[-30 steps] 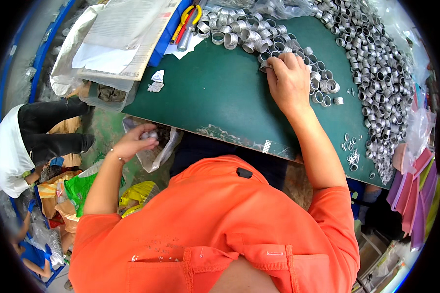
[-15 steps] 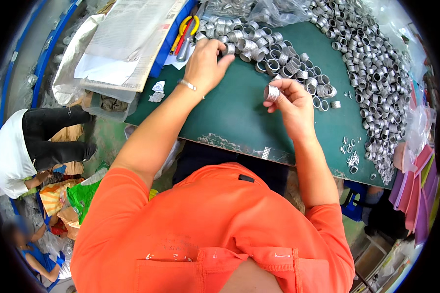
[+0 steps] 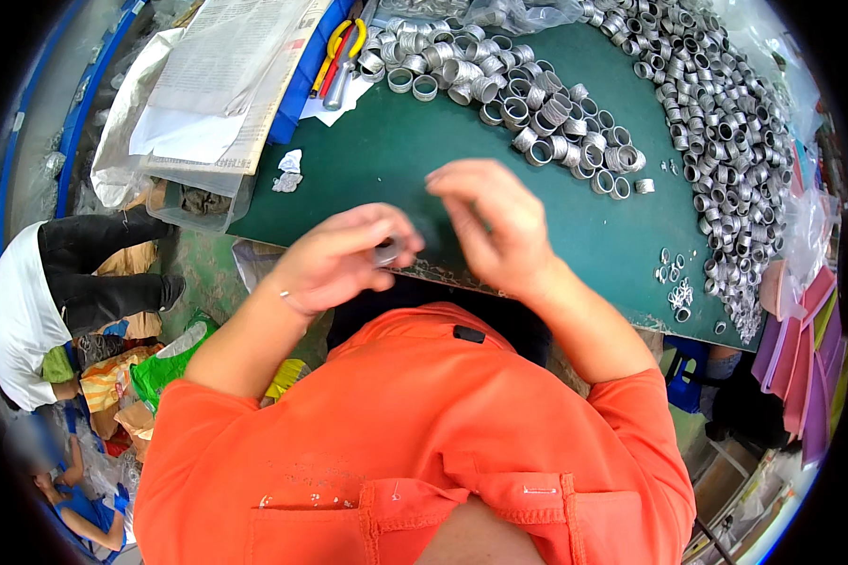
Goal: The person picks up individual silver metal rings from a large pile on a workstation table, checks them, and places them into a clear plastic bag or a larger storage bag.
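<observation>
Metal ring [image 3: 387, 252] is pinched in left hand [image 3: 334, 259]; right hand [image 3: 495, 226] is loosely apart; ring heap [image 3: 716, 141] remains on desk [image 3: 386, 160].

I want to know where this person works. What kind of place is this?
Probably a small workshop for hand assembly: heaps of metal rings cover a green worktable, with pliers nearby.

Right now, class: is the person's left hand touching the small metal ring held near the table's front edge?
Touching. The head view shows the left hand with its fingertips closed around the small metal ring, no gap visible between them.
</observation>
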`<action>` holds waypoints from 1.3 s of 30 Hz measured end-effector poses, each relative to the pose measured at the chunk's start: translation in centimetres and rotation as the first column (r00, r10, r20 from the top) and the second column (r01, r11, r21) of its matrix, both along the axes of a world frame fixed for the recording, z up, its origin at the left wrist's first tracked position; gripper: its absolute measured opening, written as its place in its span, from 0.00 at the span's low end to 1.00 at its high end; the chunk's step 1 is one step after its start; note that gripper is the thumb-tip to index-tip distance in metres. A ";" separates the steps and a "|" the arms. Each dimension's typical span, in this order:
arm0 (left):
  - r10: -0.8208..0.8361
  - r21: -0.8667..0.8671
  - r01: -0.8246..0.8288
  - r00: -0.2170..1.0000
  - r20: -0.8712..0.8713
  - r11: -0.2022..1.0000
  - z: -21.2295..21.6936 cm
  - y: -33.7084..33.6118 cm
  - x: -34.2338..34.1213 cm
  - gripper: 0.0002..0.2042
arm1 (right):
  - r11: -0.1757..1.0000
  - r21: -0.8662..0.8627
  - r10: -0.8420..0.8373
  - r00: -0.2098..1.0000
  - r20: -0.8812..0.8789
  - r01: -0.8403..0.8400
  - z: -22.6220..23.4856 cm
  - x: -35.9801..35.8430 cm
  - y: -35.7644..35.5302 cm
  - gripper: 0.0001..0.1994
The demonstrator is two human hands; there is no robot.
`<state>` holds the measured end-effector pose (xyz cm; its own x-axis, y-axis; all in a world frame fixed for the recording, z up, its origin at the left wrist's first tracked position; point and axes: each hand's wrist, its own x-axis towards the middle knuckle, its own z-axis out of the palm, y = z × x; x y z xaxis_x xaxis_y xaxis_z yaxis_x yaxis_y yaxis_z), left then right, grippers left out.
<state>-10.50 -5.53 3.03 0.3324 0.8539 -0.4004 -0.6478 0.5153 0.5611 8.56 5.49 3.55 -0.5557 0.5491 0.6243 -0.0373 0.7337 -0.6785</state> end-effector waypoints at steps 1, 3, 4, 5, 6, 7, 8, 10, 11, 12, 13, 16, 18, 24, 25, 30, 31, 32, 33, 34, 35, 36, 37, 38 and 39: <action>-0.052 0.066 0.054 0.998 -0.037 0.996 0.1 -1.2 -1.6 0.12 | 0.994 0.074 -0.080 0.995 0.061 0.076 -0.5 0.7 1.1 0.15; -0.138 0.150 0.151 0.986 -0.094 0.977 0.3 -4.2 -5.4 0.13 | 0.909 0.354 -0.309 0.926 0.217 0.220 -0.9 2.3 4.3 0.17; -0.136 0.177 0.155 0.984 -0.113 0.972 0.0 -5.6 -7.1 0.13 | 0.895 0.376 -0.367 0.877 0.310 0.241 -0.9 2.9 5.1 0.17; -0.152 0.118 0.179 0.966 -0.209 0.977 -0.6 -7.0 -8.8 0.13 | 0.878 0.398 -0.426 0.813 0.396 0.266 -0.9 3.6 5.7 0.17; -0.171 0.054 0.196 0.938 -0.301 0.979 -1.3 -8.4 -10.5 0.14 | 0.864 0.432 -0.458 0.760 0.462 0.259 -1.1 4.1 6.2 0.15; -0.193 -0.011 0.205 0.902 -0.387 0.979 -2.4 -9.4 -11.3 0.14 | 0.854 0.453 -0.473 0.745 0.471 0.256 -1.2 4.1 6.1 0.14; -0.144 -0.112 0.102 0.864 -0.483 0.988 -4.2 -9.9 -11.4 0.16 | 0.844 0.474 -0.486 0.731 0.479 0.250 -1.2 4.0 6.1 0.13; -0.087 -0.273 -0.134 0.738 -0.669 0.953 -7.5 -10.7 -11.5 0.20 | 0.827 0.509 -0.502 0.719 0.481 0.237 -1.3 4.0 6.3 0.10; -0.194 -0.229 -0.014 0.485 -0.853 0.973 -7.9 -10.4 -11.3 0.23 | 0.845 0.472 -0.485 0.733 0.477 0.252 -1.4 4.3 6.4 0.10; -0.234 -0.217 0.110 0.175 -0.956 0.970 -8.2 -10.0 -10.5 0.25 | 0.861 0.438 -0.465 0.750 0.470 0.260 -1.5 4.6 6.5 0.09; -0.211 -0.243 0.231 -0.153 -0.965 0.942 -8.3 -9.4 -9.7 0.28 | 0.875 0.402 -0.447 0.766 0.461 0.269 -1.6 4.8 6.5 0.09; -0.426 -0.374 0.628 -0.075 -0.902 0.682 -1.4 -4.3 -6.4 0.21 | 0.921 0.249 -0.376 0.852 0.365 0.300 -1.4 5.3 6.1 0.10; -0.390 -0.205 0.809 0.032 -0.920 0.551 1.6 -1.0 -3.7 0.14 | 0.926 0.205 -0.370 0.860 0.351 0.315 -1.2 5.5 5.9 0.10; 0.825 0.608 0.641 -0.071 -0.561 0.469 -1.5 12.7 3.7 0.06 | 0.932 0.135 -0.362 0.883 0.300 0.336 -0.5 5.0 4.7 0.08; 0.855 0.602 0.648 -0.157 -0.494 0.467 -2.0 14.5 4.2 0.05 | 0.937 0.151 -0.347 0.893 0.286 0.315 -0.4 5.0 4.6 0.08; 0.872 0.606 0.639 -0.244 -0.425 0.474 -1.8 16.4 4.6 0.04 | 0.908 0.193 -0.417 0.843 0.339 0.372 -1.0 7.2 4.4 0.06; 0.899 0.678 0.602 -0.184 -0.397 0.422 -1.7 15.8 4.4 0.03 | 0.922 0.106 -0.386 0.856 0.343 0.373 -1.7 7.5 4.9 0.06; 0.943 0.795 0.519 -0.069 -0.326 0.313 -2.9 15.8 4.9 0.05 | 0.923 0.117 -0.384 0.855 0.348 0.367 -2.3 7.5 5.3 0.06; 0.943 0.863 0.415 0.033 -0.332 0.289 -3.5 15.0 5.6 0.06 | 0.942 0.002 -0.316 0.882 0.349 0.336 -2.5 7.1 5.6 0.06; 0.839 0.869 0.196 0.232 -0.492 0.455 -3.2 13.6 6.2 0.07 | 0.950 -0.034 -0.289 0.919 0.269 0.309 -3.0 6.6 5.6 0.06; 0.716 0.787 0.053 0.382 -0.585 0.615 -2.2 12.0 6.5 0.07 | 0.954 -0.098 -0.256 0.941 0.224 0.283 -2.4 6.0 5.2 0.05; 0.450 0.528 -0.086 0.648 -0.614 0.845 -0.5 10.3 6.3 0.08 | 0.967 -0.133 -0.196 0.966 0.168 0.219 -2.1 5.1 4.8 0.05; 0.356 0.279 -0.278 0.890 -0.286 0.919 -0.4 9.2 6.2 0.08 | 0.975 -0.164 -0.134 0.985 0.112 0.152 -1.8 4.0 4.4 0.05; 0.330 0.135 -0.317 0.940 -0.085 0.939 0.4 7.6 5.2 0.10 | 0.987 -0.133 -0.068 0.986 0.154 0.089 -0.9 2.7 3.4 0.06; 0.311 0.000 -0.313 0.942 0.124 0.950 1.2 6.2 4.2 0.12 | 0.995 -0.097 -0.013 0.982 0.191 0.032 -0.2 1.5 2.4 0.07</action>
<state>-6.29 0.68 4.19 0.0928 0.9297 -0.3564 -0.8380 0.2663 0.4763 10.02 7.88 3.37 -0.6456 0.6166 0.4505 0.1145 0.6614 -0.7412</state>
